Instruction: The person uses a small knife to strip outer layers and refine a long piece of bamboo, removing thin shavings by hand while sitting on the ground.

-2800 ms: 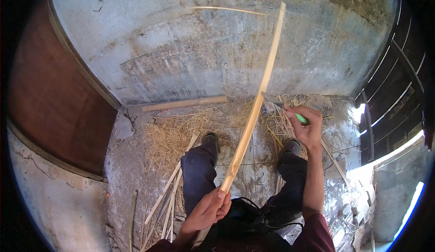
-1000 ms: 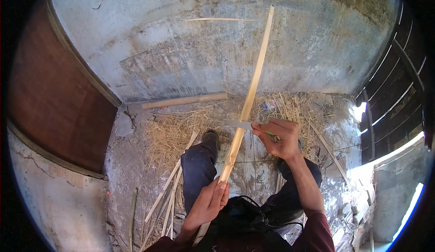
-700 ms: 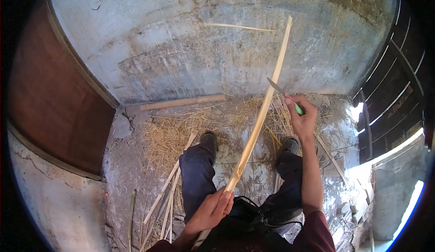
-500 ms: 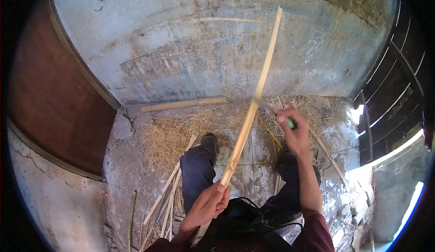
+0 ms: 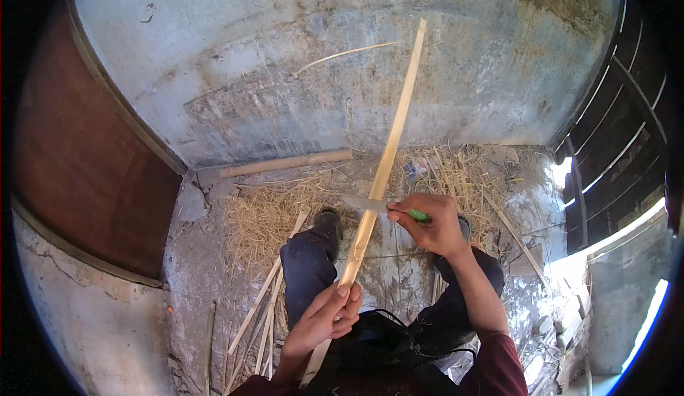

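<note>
A long split bamboo strip [image 5: 397, 125] slants up and away from my lap toward the far wall. Near its lower part my left hand [image 5: 324, 318] is closed around it, and the tail of the strip runs back under my forearm. My right hand [image 5: 431, 223] grips a knife [image 5: 367, 203] by its green handle. The blade lies across the strip, a little beyond a notched, rough spot on it. A thin curled shaving [image 5: 345, 55] shows against the wall, apart from the strip.
Heaps of pale shavings [image 5: 267, 214] cover the floor beyond my feet. Several cut strips [image 5: 267, 310] lie by my left leg, and a bamboo pole [image 5: 285, 163] rests along the wall's base. A brown door panel [image 5: 92, 154] stands left; dark slats [image 5: 616, 139] stand right.
My right hand has drawn the knife down the strip toward me. The thin shaving by the wall has shifted and tilted, and the strip's far end has swung slightly left.
</note>
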`<state>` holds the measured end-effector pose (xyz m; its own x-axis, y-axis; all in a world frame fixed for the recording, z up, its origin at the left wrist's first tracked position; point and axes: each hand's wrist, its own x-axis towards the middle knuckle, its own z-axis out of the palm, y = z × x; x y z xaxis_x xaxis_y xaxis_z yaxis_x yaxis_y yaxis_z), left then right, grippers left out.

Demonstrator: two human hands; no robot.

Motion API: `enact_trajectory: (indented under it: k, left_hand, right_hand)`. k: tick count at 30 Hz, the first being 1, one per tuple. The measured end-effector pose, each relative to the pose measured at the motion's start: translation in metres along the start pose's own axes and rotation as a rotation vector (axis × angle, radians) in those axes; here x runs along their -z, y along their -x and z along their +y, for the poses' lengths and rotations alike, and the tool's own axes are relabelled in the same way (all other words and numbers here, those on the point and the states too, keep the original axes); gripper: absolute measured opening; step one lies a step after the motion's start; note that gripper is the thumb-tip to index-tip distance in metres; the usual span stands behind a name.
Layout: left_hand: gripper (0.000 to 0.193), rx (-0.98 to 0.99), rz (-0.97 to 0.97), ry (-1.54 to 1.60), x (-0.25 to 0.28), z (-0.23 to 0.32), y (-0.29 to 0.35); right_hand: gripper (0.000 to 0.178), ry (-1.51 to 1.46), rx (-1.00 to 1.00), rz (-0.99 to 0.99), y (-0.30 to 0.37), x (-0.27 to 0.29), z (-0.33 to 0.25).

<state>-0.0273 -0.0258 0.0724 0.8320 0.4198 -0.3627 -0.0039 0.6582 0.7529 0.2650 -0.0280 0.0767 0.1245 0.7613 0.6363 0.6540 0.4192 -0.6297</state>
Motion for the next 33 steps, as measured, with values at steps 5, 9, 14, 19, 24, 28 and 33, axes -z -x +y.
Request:
enact_trajectory:
  k: [5,9,14,19,24,28,33]
  left_hand:
    - [0.03,-0.051,0.083,-0.121,-0.003,-0.002,-0.004]
    - [0.026,-0.118,0.143,-0.231,0.002,-0.004,-0.005]
    - [0.023,-0.145,0.182,-0.301,0.0,-0.003,-0.005]
    - [0.024,-0.127,0.199,-0.302,0.006,-0.009,-0.006]
    - [0.024,-0.094,0.209,-0.327,0.005,-0.012,-0.003]
    - [0.023,-0.091,0.194,-0.35,0.007,-0.021,0.001]
    - [0.022,-0.055,0.153,-0.37,0.009,-0.028,0.015]
  right_hand:
    - [0.012,0.066,-0.028,0.012,-0.005,-0.007,0.015]
    - [0.012,0.077,-0.016,0.022,-0.015,-0.016,0.025]
    - [0.01,0.152,-0.066,0.051,-0.029,-0.016,0.047]
    - [0.011,0.119,-0.05,0.091,-0.044,-0.018,0.059]
    - [0.016,0.196,-0.15,0.156,-0.056,-0.017,0.092]
    - [0.02,0.257,-0.179,0.24,-0.06,-0.009,0.121]
    - [0.023,0.241,-0.246,0.326,-0.061,0.018,0.158]
